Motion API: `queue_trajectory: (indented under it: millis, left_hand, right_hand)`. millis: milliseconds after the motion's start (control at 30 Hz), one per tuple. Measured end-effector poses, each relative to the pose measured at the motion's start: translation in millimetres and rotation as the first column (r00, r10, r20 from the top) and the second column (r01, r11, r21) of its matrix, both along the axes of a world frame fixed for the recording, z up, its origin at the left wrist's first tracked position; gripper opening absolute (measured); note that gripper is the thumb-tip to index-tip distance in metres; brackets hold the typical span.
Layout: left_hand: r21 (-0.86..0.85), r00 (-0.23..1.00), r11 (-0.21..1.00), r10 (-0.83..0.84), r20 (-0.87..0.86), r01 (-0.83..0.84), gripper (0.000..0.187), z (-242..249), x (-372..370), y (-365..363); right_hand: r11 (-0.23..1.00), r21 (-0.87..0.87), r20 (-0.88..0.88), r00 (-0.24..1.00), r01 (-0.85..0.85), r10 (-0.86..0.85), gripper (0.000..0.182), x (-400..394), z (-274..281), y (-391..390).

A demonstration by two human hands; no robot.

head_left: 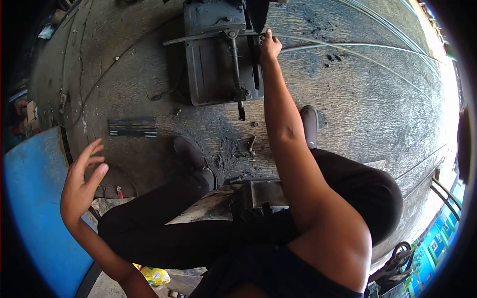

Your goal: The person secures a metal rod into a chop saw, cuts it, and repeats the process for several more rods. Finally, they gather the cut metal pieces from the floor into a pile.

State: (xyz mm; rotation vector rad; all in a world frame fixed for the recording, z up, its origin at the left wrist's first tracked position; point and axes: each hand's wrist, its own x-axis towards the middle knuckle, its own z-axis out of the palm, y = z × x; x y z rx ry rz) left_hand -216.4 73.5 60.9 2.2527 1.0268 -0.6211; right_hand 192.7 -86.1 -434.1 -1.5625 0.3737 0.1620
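At the machine point(211, 74), right hand point(271, 46) curls, seemingly around the rod point(201, 37); left hand point(83, 180) spread, empty.

- Matt, dusty metal on the machine base point(213, 74)
- Smooth, dull metal along the rod point(180, 40)
- Ridged metal on the threaded screw point(235, 62)
- Rough, streaked finish across the floor point(357, 107)
- Matt, dark cloth on the trousers point(360, 186)
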Motion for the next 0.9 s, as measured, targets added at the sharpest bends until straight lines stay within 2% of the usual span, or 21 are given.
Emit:
queue_trajectory:
  millis: [67,133,500,567,700,767,900]
  left_hand:
    - [-0.001,1.000,1.000,0.017,0.012,-0.017,0.056,0,-6,2]
    - [-0.002,0.999,0.999,0.036,0.030,-0.036,0.056,1,-12,4]
    - [0.007,0.997,1.000,0.025,0.075,-0.026,0.057,4,-14,5]
    - [0.002,0.997,1.000,0.024,0.079,-0.025,0.057,4,-13,4]
    - [0.001,0.996,1.000,0.029,0.083,-0.029,0.057,5,-10,2]
    - [0.003,0.996,1.000,0.031,0.082,-0.031,0.057,5,-8,1]
    - [0.001,0.996,1.000,0.028,0.086,-0.028,0.056,5,-8,2]
  right_hand:
    - [1.000,-0.026,-0.009,1.000,0.001,-0.002,0.047,-5,10,0]
    - [0.993,0.120,-0.052,0.999,-0.002,0.009,0.045,-6,20,-2]
    - [0.972,0.236,-0.086,0.996,0.011,0.010,0.041,-3,20,-1]
    - [0.962,0.271,-0.098,0.994,-0.015,0.043,0.030,-3,17,-2]
    - [0.965,0.261,-0.060,0.997,-0.028,0.045,0.031,-2,13,-1]
    - [0.974,0.225,-0.039,0.998,-0.029,0.039,0.042,-3,13,0]
    - [0.985,0.165,-0.043,0.997,-0.057,0.065,0.044,-2,13,1]
